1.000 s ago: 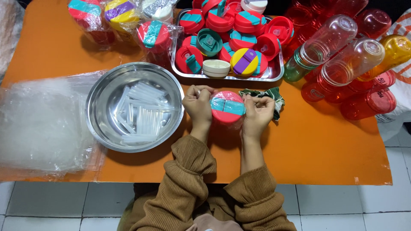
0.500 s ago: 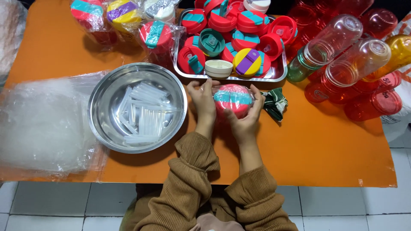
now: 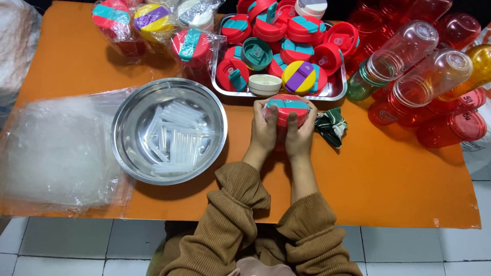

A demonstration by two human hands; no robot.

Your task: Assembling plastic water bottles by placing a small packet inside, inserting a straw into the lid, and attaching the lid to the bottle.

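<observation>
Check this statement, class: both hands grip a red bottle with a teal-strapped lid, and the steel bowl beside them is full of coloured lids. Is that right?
Not quite. The head view shows the steel bowl holding clear plastic straws, not lids. The rest stands: the left hand and right hand grip the red bottle with its teal-strapped lid.

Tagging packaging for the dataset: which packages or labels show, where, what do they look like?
Wrapped bottles: table's far left, clear film, red, yellow and white lids.
Plastic bag stack: left edge, clear, flat.
White bag: right edge, printed, cut off.
Capped red bottle: held by left hand and right hand, unwrapped.
</observation>
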